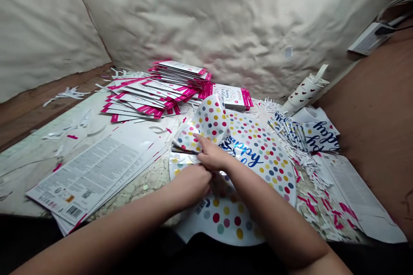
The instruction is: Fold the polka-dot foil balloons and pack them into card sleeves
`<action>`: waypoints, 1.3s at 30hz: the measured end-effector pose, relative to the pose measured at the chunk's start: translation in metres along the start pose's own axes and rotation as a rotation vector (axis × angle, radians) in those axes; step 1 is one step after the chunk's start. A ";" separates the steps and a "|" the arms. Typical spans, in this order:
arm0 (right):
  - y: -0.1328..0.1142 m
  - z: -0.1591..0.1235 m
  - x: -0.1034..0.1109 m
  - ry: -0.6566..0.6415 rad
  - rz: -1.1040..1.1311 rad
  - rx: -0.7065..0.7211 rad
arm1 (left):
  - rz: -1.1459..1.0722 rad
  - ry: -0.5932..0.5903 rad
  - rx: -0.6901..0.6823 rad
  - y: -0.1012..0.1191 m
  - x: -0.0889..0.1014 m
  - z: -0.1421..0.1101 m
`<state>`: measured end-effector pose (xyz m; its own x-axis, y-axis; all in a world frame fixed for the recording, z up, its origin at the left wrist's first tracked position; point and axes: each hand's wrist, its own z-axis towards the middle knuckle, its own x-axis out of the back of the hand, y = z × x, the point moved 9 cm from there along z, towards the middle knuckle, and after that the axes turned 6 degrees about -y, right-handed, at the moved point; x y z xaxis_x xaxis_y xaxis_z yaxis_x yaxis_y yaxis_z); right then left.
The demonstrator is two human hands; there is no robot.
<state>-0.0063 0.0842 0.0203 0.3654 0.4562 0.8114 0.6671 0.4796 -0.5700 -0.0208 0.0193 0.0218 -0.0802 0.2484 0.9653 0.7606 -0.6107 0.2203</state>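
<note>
I read the left grip (pixel 190 184) curled closed at the polka-dot foil balloon (pixel 261 167), its hold hidden. The right grip (pixel 209 154) sits part-open, fingers on the foil, just beside dark pointed blades (pixel 183 150). The balloon lies flat, nearest the pink-edged printed cards (pixel 158 92).

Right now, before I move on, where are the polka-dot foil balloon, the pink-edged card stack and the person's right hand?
Polka-dot foil balloon (pixel 261 176), head view, on its dotted printed face.
Pink-edged card stack (pixel 180 68), head view, on the top card.
Right hand (pixel 209 154), head view, on the back of the hand.
</note>
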 end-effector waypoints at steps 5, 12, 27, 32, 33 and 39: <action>0.001 -0.006 0.005 0.144 -0.067 -0.048 | 0.326 0.195 0.164 -0.070 0.054 -0.020; 0.007 0.012 0.014 0.344 -0.107 -0.193 | 0.351 0.236 0.000 -0.038 0.057 -0.013; -0.001 -0.193 0.083 0.807 -0.507 0.376 | -0.191 0.078 0.249 -0.096 0.022 -0.004; 0.006 -0.179 -0.003 0.354 -0.375 0.329 | -0.220 0.450 0.248 -0.081 0.063 -0.034; 0.012 -0.176 -0.008 0.262 -0.295 0.288 | -0.228 0.460 0.173 -0.067 0.064 -0.034; 0.035 -0.168 -0.004 -0.069 0.202 0.177 | -0.404 0.505 -0.068 -0.010 0.072 -0.028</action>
<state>0.1250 -0.0266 0.0189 0.4307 0.6027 0.6717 0.4589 0.4946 -0.7381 -0.0525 0.0222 0.0928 -0.6570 0.0947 0.7480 0.5659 -0.5936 0.5722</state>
